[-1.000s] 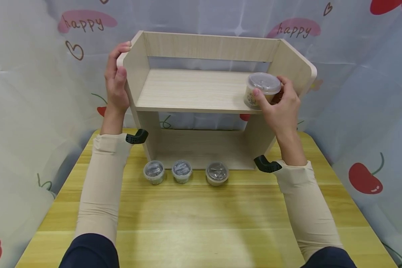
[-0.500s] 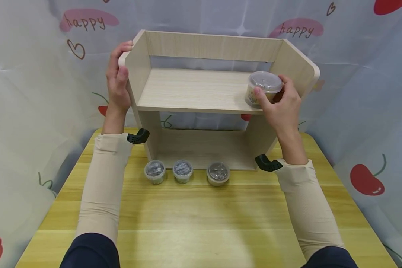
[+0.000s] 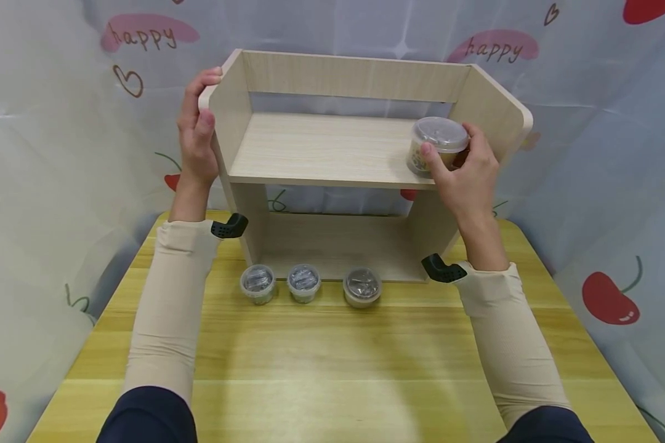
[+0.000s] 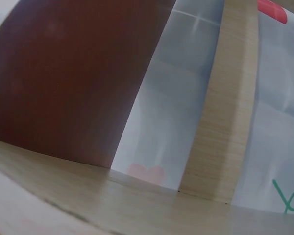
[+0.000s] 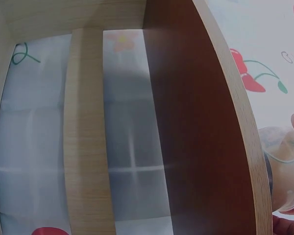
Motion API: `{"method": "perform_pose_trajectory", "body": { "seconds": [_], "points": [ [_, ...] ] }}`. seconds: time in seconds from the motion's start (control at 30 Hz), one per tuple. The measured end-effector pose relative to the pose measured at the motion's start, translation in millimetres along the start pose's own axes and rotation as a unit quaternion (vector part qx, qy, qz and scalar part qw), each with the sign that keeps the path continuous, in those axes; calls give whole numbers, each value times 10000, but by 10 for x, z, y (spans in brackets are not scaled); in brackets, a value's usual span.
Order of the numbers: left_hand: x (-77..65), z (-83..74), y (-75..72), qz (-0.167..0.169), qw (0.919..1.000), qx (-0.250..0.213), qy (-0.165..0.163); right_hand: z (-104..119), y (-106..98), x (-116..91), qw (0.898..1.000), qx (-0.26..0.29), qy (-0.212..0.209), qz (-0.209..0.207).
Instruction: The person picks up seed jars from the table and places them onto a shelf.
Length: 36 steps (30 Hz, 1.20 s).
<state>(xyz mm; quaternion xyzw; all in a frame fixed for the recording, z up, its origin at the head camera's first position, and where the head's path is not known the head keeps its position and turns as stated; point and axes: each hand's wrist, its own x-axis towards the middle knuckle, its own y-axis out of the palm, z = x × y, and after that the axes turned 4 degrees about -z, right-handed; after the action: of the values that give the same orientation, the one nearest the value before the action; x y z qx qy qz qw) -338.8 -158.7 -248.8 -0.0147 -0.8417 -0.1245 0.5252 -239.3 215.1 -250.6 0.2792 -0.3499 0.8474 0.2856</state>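
Observation:
My left hand (image 3: pixel 197 132) grips the front edge of the left side panel of a pale wooden two-tier shelf unit (image 3: pixel 332 157), fingertips over its upper corner. At the right end of the upper board, my right hand (image 3: pixel 468 175) holds a round, clear-lidded plastic tub (image 3: pixel 439 143) with patterned sides, thumb in front and fingers behind. The right wrist view shows part of this tub (image 5: pixel 284 166) beyond the board's edge, fingertips against it. What fills it is unclear. From the left wrist, the board's dark brown underside (image 4: pixel 78 78) is visible.
Three smaller lidded cups stand in a row before the lower tier: a left cup (image 3: pixel 258 284), a middle cup (image 3: pixel 303 283) and a wider right cup (image 3: pixel 362 287). The wooden table (image 3: pixel 321 363) spreads in front. A printed curtain (image 3: pixel 332 24) hangs close behind and at both sides.

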Motion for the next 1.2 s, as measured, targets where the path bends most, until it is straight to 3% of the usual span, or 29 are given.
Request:
{"method": "perform_pose_trajectory", "body": {
  "seconds": [0.87,1.2],
  "points": [
    [-15,51,-27,78,9999,143,-24,2,-89,-144,9990,119,-58,-432],
    [3,11,-22,56,9999,136,27,-20,-182,-254,9973,194,-381,-600]
  ]
}}
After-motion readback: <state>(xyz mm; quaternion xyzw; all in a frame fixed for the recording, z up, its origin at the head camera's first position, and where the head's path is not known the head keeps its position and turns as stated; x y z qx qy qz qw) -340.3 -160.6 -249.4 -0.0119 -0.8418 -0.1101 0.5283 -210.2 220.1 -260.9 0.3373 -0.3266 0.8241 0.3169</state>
